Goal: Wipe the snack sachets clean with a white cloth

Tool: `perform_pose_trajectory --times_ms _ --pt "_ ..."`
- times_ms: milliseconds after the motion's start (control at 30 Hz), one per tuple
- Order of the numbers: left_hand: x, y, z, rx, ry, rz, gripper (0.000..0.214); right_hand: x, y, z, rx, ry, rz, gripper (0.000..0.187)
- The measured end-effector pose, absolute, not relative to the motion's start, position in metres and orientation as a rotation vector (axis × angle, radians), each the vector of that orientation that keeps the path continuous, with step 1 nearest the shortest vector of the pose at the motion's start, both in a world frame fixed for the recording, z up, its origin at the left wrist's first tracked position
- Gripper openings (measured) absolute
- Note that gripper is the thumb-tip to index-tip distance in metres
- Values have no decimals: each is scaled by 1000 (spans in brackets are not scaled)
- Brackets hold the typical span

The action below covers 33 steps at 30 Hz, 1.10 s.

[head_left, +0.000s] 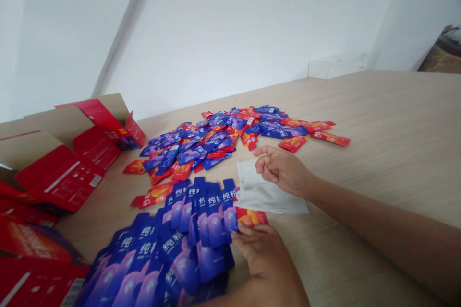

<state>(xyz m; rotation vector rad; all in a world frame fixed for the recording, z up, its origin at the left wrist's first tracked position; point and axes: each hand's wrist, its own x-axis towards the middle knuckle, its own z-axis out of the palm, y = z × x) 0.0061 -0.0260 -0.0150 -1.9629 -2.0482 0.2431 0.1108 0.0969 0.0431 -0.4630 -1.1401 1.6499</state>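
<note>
My left hand (pixel 264 259) lies palm down with fingers stretched over the lower end of a red-orange sachet (pixel 252 216), touching the edge of the blue-purple sachets (pixel 216 216) beside it. Its thumb is hidden. These blue sachets overlap in rows, printed fronts up. Above a white sheet (pixel 268 194), perhaps tissue or cloth, hovers my right hand (pixel 283 170). Its index finger reaches out and the others are loosely bent, with nothing visible between them. The white sheet meets the top of the red-orange sachet.
A loose pile of blue and red sachets (pixel 212 139) spreads across the wooden table (pixel 378 153). Red cardboard boxes (pixel 68 177) with raised flaps line the left side. By the wall (pixel 252 33) at the back stands a low white box (pixel 334 68).
</note>
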Motion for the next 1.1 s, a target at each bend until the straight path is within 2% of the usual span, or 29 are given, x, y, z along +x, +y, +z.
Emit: perform_pose_trajectory --times_ms 200,400,667,933,1100 --pt "5 -27 -12 -1976 -2044 219 29 110 98 40 -443 -1142 1681 27" --pt "5 -27 -13 -1980 -2057 214 29 109 97 40 -421 -1162 1688 33" --pt "7 -27 -14 -1985 -2084 231 30 108 95 41 -492 -1279 1498 36" --pt "7 -30 -5 -1994 -2078 206 29 106 79 41 -792 -1969 701 26" --pt "8 -31 -1 -2015 -2102 187 29 103 71 42 -750 -2195 490 10"
